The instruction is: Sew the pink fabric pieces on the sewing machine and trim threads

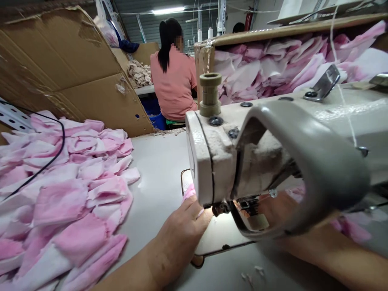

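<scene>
My left hand is beside the needle end of a white sewing machine, fingers closed on a small piece of pink fabric. Most of that piece is hidden behind the machine head. My right hand shows partly through the opening under the machine's arm; its fingers are hidden by the machine and its curved grey guard. More pink cloth lies near the right wrist. A lamp lights the metal plate under the needle area.
Pink and white fabric pieces are heaped on the table's left, crossed by a black cable. Cardboard stands behind them. A cardboard box with more pink cloth sits behind the machine. A person in a pink shirt sits further back.
</scene>
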